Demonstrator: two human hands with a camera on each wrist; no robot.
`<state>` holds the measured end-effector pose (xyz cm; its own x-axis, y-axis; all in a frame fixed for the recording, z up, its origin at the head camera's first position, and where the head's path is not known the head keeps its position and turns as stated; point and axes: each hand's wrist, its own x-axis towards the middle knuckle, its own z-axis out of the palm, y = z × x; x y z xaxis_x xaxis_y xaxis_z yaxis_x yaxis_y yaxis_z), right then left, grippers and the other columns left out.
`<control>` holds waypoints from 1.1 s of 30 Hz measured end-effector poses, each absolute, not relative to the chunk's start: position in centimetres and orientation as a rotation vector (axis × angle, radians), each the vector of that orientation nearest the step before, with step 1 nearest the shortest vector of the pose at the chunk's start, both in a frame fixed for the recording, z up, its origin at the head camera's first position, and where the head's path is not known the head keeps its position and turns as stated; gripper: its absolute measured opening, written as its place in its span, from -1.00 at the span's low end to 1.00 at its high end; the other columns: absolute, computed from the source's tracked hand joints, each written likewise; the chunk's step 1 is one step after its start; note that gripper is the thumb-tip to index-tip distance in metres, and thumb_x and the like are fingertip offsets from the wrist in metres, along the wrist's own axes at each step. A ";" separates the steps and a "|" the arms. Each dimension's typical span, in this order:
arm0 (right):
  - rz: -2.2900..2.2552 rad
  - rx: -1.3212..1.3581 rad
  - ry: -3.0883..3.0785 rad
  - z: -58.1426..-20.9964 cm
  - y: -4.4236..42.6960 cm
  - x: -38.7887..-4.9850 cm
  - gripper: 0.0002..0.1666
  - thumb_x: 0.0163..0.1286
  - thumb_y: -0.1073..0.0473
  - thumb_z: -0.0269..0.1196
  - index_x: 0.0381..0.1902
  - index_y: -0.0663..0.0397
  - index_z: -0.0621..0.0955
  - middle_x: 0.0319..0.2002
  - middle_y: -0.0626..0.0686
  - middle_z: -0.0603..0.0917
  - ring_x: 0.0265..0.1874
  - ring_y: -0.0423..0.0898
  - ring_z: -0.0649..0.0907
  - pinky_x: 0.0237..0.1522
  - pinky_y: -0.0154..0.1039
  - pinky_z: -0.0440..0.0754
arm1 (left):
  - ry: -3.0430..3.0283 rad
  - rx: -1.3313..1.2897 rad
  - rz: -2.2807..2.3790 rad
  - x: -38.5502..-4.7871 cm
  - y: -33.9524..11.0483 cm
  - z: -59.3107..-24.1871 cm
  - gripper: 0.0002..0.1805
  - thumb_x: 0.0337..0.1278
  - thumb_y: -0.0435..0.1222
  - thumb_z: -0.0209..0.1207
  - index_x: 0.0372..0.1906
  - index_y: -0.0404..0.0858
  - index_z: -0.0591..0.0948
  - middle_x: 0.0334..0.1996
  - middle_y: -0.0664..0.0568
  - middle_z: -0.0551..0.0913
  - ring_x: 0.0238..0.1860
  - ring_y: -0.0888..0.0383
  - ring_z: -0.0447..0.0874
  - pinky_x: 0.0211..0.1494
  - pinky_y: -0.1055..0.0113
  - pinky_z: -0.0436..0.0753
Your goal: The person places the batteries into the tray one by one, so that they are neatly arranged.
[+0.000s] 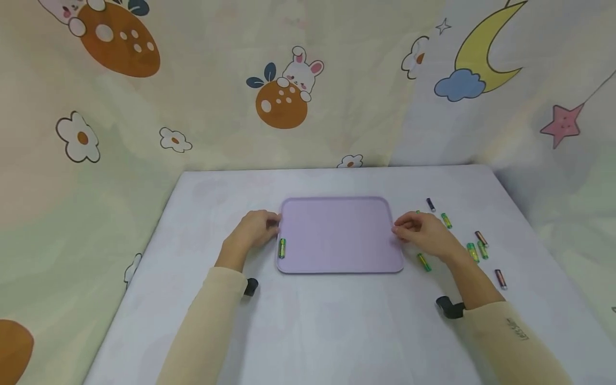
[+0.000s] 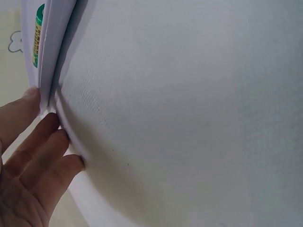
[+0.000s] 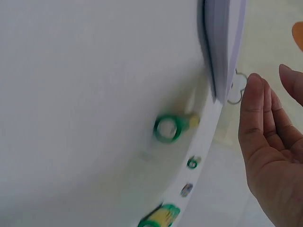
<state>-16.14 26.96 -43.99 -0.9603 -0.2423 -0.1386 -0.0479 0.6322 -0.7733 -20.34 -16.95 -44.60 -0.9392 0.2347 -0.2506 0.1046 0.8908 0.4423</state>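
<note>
A shallow lilac tray (image 1: 337, 235) lies on the white table. Inside its left edge is one green battery (image 1: 282, 248), which also shows in the left wrist view. My left hand (image 1: 252, 230) pinches the tray's left rim, thumb on the rim and fingers low beside it. Close by the right rim is my right hand (image 1: 423, 232); in the right wrist view its fingers (image 3: 253, 109) are fairly straight, with a gap between them and the thumb. Several green batteries, such as the battery (image 1: 424, 262) below that hand, lie right of the tray.
Dark-and-copper batteries, one a battery (image 1: 500, 279) near the right sleeve, lie among the green ones. The white table (image 1: 337, 326) extends toward me in front of the tray. A patterned cloth (image 1: 207, 80) hangs behind and at both sides.
</note>
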 end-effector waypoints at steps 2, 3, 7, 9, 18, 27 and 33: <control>-1.209 -0.224 2.653 -44.1 27.8 -16.1 -0.56 0.51 -0.03 0.28 0.06 0.24 0.63 -0.13 0.20 0.76 -0.19 0.02 0.77 -0.14 -0.27 0.76 | 2.756 0.251 0.629 -20.1 -17.0 -44.5 -0.50 0.45 -0.20 0.21 0.43 -0.12 0.53 0.44 -0.08 0.49 0.52 -0.13 0.32 0.60 -0.07 0.29; -1.187 -0.207 2.670 -44.1 28.2 -16.0 -0.55 0.51 -0.05 0.28 0.06 0.24 0.62 -0.13 0.18 0.77 -0.20 0.01 0.77 -0.13 -0.28 0.75 | 2.755 0.254 0.632 -20.0 -17.0 -44.4 -0.50 0.45 -0.20 0.21 0.43 -0.13 0.53 0.44 -0.08 0.49 0.52 -0.13 0.32 0.60 -0.07 0.30; -1.113 -0.130 2.712 -44.0 30.0 -15.5 -0.46 0.51 -0.13 0.26 0.11 0.24 0.60 -0.09 0.17 0.78 -0.18 -0.03 0.78 -0.15 -0.35 0.69 | 2.759 0.272 0.643 -19.9 -17.0 -44.2 -0.50 0.43 -0.21 0.22 0.40 -0.15 0.55 0.42 -0.09 0.51 0.51 -0.14 0.34 0.59 -0.06 0.31; -1.105 -0.095 2.717 -43.9 30.8 -15.3 -0.43 0.51 -0.14 0.25 0.13 0.26 0.59 -0.07 0.20 0.77 -0.17 -0.02 0.78 -0.16 -0.35 0.68 | 2.761 0.286 0.638 -19.9 -17.0 -44.2 -0.51 0.42 -0.21 0.22 0.39 -0.16 0.56 0.42 -0.10 0.51 0.51 -0.15 0.34 0.59 -0.07 0.31; -1.042 -0.015 2.815 -43.9 33.4 -14.6 -0.42 0.50 -0.16 0.26 0.08 0.29 0.61 -0.14 0.19 0.78 -0.25 -0.06 0.74 -0.31 -0.39 0.65 | 2.752 0.281 0.636 -20.1 -17.1 -44.2 -0.51 0.42 -0.23 0.21 0.38 -0.18 0.57 0.43 -0.11 0.49 0.51 -0.14 0.33 0.59 -0.07 0.32; -0.913 0.062 2.921 -44.8 35.0 -13.9 -0.41 0.46 -0.21 0.28 0.02 0.24 0.64 -0.15 0.17 0.76 -0.24 -0.02 0.65 -0.33 -0.29 0.58 | 2.753 0.305 0.622 -20.3 -16.8 -44.2 -0.52 0.42 -0.23 0.20 0.38 -0.19 0.57 0.44 -0.10 0.49 0.52 -0.15 0.33 0.59 -0.06 0.31; -0.907 0.107 2.912 -44.9 35.2 -13.8 -0.36 0.46 -0.24 0.27 0.00 0.29 0.64 -0.21 0.18 0.74 -0.24 0.04 0.63 -0.34 -0.27 0.56 | 2.759 0.303 0.616 -20.3 -16.9 -44.2 -0.52 0.42 -0.23 0.20 0.38 -0.20 0.57 0.43 -0.10 0.50 0.51 -0.15 0.34 0.58 -0.07 0.32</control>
